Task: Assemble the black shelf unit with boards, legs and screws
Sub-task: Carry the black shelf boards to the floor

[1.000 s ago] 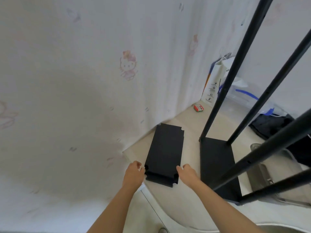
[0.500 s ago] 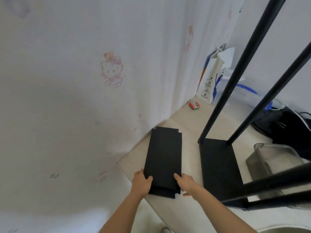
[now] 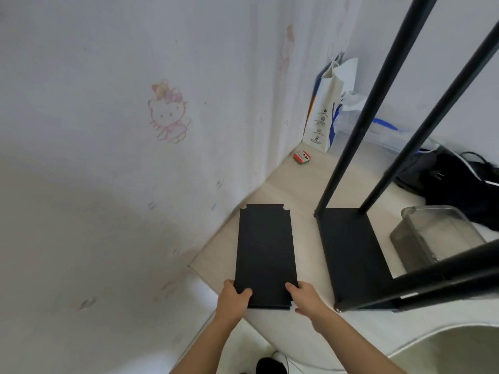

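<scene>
A loose black board (image 3: 265, 252) with notched corners is held at its near end by both hands, lying flat or nearly so over the pale floor (image 3: 302, 195) close to the wall (image 3: 108, 130). The left hand (image 3: 233, 299) is clamped on the near left corner, thumb laid on the top face and fingers hidden beneath the edge. The right hand (image 3: 303, 298) is closed on the near right corner, thumb along the board's edge, the other fingers tucked under it. Just to the right, apart from the held board, the partly built shelf unit (image 3: 351, 255) is seen: a black base board with black legs (image 3: 378, 103) fitted at its corners, two rising at the far end and two crossing the view at the near right. A clear plastic container (image 3: 437, 233) is set to the right of the unit. Farther back, a small red packet (image 3: 302, 157) and a white paper bag (image 3: 326, 109) are placed by the wall, with black bags and cables (image 3: 459, 184) at the right.
</scene>
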`<state>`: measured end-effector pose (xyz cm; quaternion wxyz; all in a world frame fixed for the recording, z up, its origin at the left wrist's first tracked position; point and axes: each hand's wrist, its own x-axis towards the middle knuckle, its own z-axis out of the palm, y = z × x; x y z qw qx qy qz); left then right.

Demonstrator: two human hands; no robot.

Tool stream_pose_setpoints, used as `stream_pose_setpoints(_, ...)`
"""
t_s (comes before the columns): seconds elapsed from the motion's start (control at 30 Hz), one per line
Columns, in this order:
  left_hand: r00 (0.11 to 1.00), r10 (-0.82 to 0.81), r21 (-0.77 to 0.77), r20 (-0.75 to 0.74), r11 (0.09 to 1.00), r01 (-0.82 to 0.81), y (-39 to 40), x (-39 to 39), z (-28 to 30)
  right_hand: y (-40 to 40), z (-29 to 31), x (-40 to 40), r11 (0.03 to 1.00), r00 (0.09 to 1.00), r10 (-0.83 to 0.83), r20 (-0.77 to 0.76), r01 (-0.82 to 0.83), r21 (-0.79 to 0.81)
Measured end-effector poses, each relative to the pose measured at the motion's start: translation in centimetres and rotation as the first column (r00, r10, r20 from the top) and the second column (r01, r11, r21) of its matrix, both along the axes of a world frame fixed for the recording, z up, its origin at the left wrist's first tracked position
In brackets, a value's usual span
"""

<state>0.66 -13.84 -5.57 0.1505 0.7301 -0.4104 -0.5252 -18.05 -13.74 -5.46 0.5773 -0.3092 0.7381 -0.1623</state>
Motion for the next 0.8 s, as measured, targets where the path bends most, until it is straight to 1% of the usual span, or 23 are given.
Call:
stream_pose_setpoints(0.1, 0.996, 0.073, 0.011, -0.045, 0.997, -0.072, -0.2, 0.1, 0.2, 0.2, 0.2, -0.1, 0.996, 0.994, -0.089, 0.057, 0.089, -0.006)
stream_pose_setpoints(0.17, 0.989, 0.125, 0.013, -0.078, 0.992, -0.124, -0.3, 0.2, 0.3, 0.5, 0.4, -0.2, 0.994, 0.992, -0.109, 0.064, 0.11, -0.015)
stream_pose_setpoints(0.27, 0.978, 0.179, 0.009, -0.108, 0.984, -0.179, -0.5, 0.2, 0.4, 1.0, 0.7, -0.4, 0.992, 0.992, -0.115, 0.044, 0.118, -0.049)
stream_pose_setpoints(0.4, 0.972, 0.194, 0.001, -0.133, 0.981, -0.196, -0.8, 0.4, 0.3, 1.7, 0.5, -0.8, 0.986, 0.991, -0.135, -0.01, 0.133, -0.105)
stream_pose_setpoints(0.47, 0.964, 0.206, 0.009, -0.167, 0.978, -0.208, -1.0, 0.7, 0.1, 2.0, 0.4, -1.2, 0.982, 0.988, -0.152, -0.012, 0.149, -0.112)
stream_pose_setpoints(0.57, 0.949, 0.212, 0.083, -0.232, 0.977, -0.198, -1.2, 1.5, 0.4, 2.4, 0.5, -1.6, 0.972, 0.974, -0.219, 0.064, 0.223, -0.069)
stream_pose_setpoints(0.63, 0.944, 0.194, 0.142, -0.266, 0.977, -0.161, -1.4, 2.0, 0.7, 2.8, 0.8, -1.7, 0.956, 0.949, -0.287, 0.133, 0.293, -0.028)
stream_pose_setpoints(0.73, 0.935, 0.15, 0.173, -0.321, 0.98, -0.098, -1.6, 2.2, 0.5, 3.7, 1.2, -1.8, 0.916, 0.89, -0.395, 0.227, 0.399, 0.029)
stream_pose_setpoints(0.8, 0.901, 0.198, 0.208, -0.387, 0.97, -0.124, -1.4, 2.2, 0.5, 4.4, 1.5, -1.6, 0.886, 0.838, -0.456, 0.3, 0.461, 0.058)
